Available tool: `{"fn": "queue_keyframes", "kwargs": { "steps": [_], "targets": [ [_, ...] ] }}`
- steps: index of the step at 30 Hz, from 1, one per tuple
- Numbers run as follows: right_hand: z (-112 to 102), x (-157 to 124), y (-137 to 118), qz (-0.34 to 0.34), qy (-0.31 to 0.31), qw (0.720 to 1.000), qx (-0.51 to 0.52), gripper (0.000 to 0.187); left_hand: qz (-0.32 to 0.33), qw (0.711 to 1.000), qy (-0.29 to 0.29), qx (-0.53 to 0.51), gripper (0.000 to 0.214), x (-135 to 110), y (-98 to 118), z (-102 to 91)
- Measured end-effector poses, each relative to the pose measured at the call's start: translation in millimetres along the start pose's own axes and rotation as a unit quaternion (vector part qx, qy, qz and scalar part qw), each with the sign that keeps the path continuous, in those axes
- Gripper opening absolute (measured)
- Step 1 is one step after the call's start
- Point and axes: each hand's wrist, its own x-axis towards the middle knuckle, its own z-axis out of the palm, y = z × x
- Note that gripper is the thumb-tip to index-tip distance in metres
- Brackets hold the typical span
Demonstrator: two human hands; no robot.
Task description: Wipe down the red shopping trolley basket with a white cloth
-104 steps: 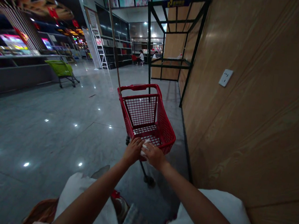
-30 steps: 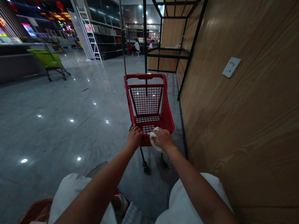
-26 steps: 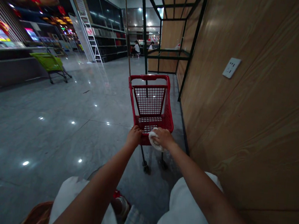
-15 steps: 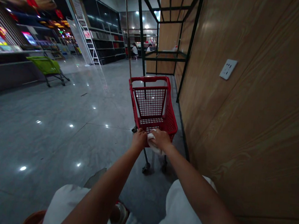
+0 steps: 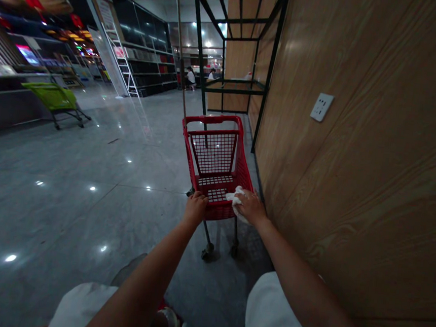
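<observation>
In front of my knees stands a red plastic shopping cart (image 5: pixel 219 213) with a grid basket and wheels below. My left hand (image 5: pixel 196 206) is closed over the near left corner of its rim. A white cloth (image 5: pixel 237 200) is bunched under my right hand (image 5: pixel 251 207), which presses it on the near right corner of the rim. Part of the cloth hangs over the outside of the basket. The cart's raised handle (image 5: pixel 214 119) is on the far side.
A wood-panelled wall (image 5: pixel 355 160) with a white socket (image 5: pixel 321 107) rises close on the right. Behind the cart is a black metal frame (image 5: pixel 234 90). A green cart (image 5: pixel 52 96), a ladder (image 5: pixel 123 68) and shelving (image 5: pixel 160 67) stand farther left. People crouch or sit far back.
My right hand has slid the white cloth rightward along the near rim to the right corner, away from my left hand. My left hand still grips the rim. The view has shifted slightly.
</observation>
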Motion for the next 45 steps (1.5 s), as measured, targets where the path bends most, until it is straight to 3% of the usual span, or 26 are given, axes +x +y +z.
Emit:
{"fn": "queue_keyframes", "kwargs": {
  "steps": [9, 12, 17, 26, 30, 38, 41, 45],
  "targets": [
    [28.6, 13.9, -74.2, -0.078, -0.006, 0.996, 0.041, 0.034, -0.027, 1.000, -0.014, 0.003, 0.015, -6.2, 7.1, -5.2],
    [28.6, 16.4, -85.7, -0.087, -0.011, 0.995, 0.042, 0.031, -0.037, 0.999, -0.018, -0.006, 0.015, -9.8, 6.6, -5.4],
    [18.3, 11.8, -67.5, -0.101, -0.036, 0.993, 0.044, 0.028, -0.022, 1.000, -0.004, 0.001, 0.011, -14.2, 1.8, -3.1],
    [-1.5, -9.2, -4.5, -0.007, -0.002, 1.000, 0.021, 0.026, 0.018, 0.998, 0.067, 0.002, 0.006, -12.0, 7.3, 7.6],
    [4.7, -6.3, -13.5, 0.001, 0.014, 0.999, 0.029, 0.026, 0.018, 0.997, 0.080, 0.007, 0.009, -12.2, 11.5, 11.5],
    [18.0, 6.3, -65.0, -0.087, -0.008, 0.995, 0.054, 0.028, 0.022, 0.996, 0.080, 0.014, 0.012, -23.3, 3.7, 9.4],
    [16.6, 3.5, -62.8, -0.102, -0.013, 0.993, 0.058, 0.029, 0.019, 0.996, 0.090, 0.019, 0.014, -26.9, 3.5, 8.6],
    [10.3, -8.3, -35.1, -0.081, -0.011, 0.995, 0.048, 0.030, 0.020, 0.995, 0.096, 0.023, 0.018, -28.6, 6.2, 9.5]
  ]
}}
